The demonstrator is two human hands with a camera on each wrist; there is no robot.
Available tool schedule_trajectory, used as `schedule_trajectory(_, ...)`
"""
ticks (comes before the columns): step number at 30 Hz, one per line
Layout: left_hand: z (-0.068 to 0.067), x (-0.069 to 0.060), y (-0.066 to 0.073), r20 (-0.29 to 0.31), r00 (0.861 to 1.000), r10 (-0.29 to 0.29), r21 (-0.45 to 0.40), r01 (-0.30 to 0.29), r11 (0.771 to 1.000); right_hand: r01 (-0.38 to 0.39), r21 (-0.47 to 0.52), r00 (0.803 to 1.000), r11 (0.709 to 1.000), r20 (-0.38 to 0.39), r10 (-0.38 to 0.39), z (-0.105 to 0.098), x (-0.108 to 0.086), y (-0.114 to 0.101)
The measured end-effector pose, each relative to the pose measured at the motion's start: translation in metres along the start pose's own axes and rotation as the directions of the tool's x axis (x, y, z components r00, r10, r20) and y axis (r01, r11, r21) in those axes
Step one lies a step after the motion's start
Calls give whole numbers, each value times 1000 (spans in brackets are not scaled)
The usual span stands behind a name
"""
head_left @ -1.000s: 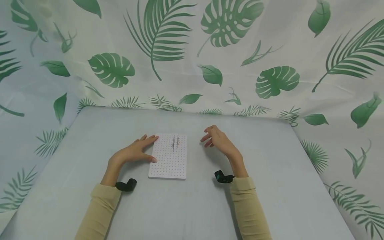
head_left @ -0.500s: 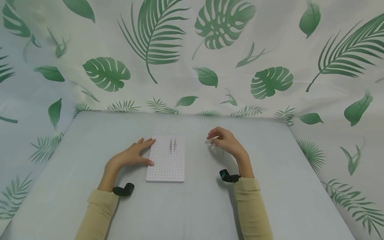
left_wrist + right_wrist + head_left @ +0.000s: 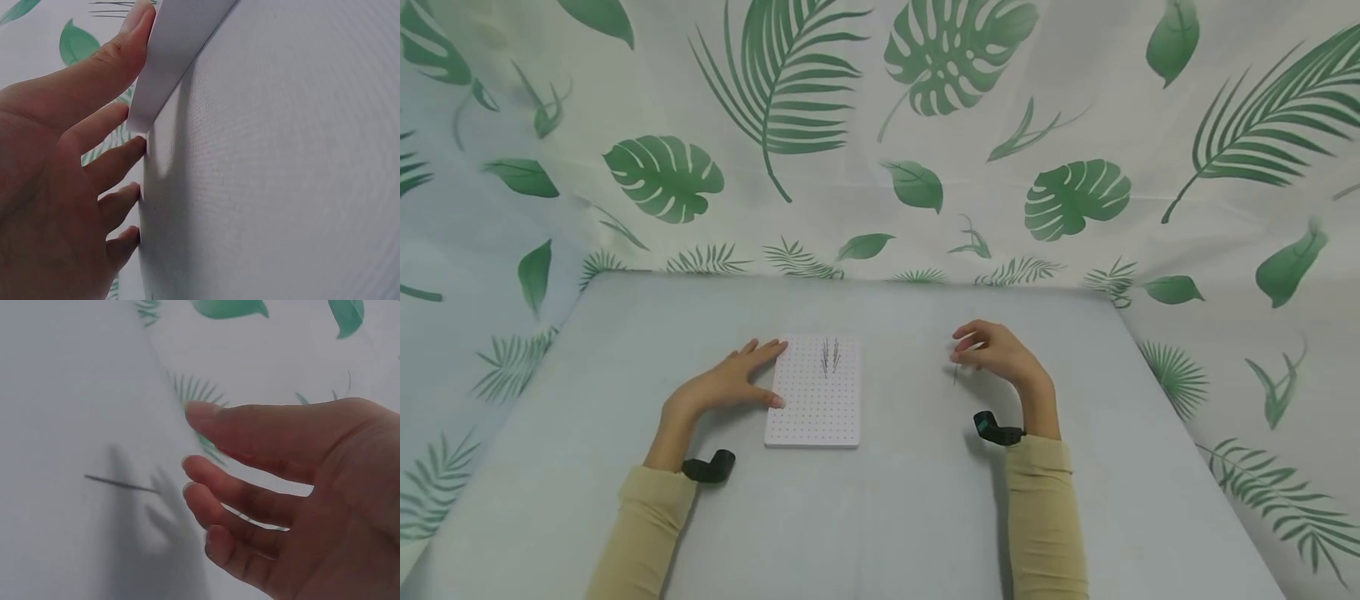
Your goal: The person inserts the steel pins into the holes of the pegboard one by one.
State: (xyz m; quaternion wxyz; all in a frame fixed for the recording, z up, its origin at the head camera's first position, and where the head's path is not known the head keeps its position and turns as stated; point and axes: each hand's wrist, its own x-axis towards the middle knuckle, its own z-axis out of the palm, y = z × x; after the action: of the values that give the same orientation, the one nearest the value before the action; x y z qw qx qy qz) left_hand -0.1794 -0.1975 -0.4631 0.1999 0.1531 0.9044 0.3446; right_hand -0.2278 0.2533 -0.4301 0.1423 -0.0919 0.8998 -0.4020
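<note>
A white pegboard (image 3: 814, 408) with rows of small holes lies left of centre in the head view. Several thin dark sticks (image 3: 831, 358) stand up from its upper part. My left hand (image 3: 724, 383) steadies its left side: thumb and index fingertip touch the board, and the other fingertips rest on the table in the left wrist view. My right hand (image 3: 1000, 354) hovers over the table to the right, fingers loosely bent with a gap between thumb and fingers. Below its fingertips, apart from them, lies another thin dark stick (image 3: 123, 484).
The white table (image 3: 880, 533) carries the pegboard near its middle. A white cloth (image 3: 842, 200) printed with green leaves hangs behind and at the sides. A black wrist camera (image 3: 710, 467) sits at the left wrist, another black camera (image 3: 997, 429) at the right.
My right hand has moved right, away from the pegboard, and its fingertips are now above the loose stick. My left hand stays at the board's left side. The head view has shifted slightly.
</note>
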Motion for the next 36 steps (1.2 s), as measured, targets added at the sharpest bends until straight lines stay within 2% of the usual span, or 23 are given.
schedule_trajectory(11, -3, 2, -3, 4, 1000, -5, 15, 5, 1000, -46, -22, 999, 999, -12, 46, -1, 2, 16)
schedule_trajectory(19, -4, 3, 0, 4, 1000, -4, 8, 4, 1000, -77, -25, 996, 997, 47, 78, -1, 1, 24)
schedule_trajectory(29, -4, 1, 3, 5, 1000, 8, -1, -8, 1000, -104, -72, 990, 992, 93, 110, 3, -1, 18)
schedule_trajectory(36, 0, -1, 0, 3, 1000, 3, -6, -3, 1000, -133, -110, 987, 985, 80, 142, 6, -1, 15)
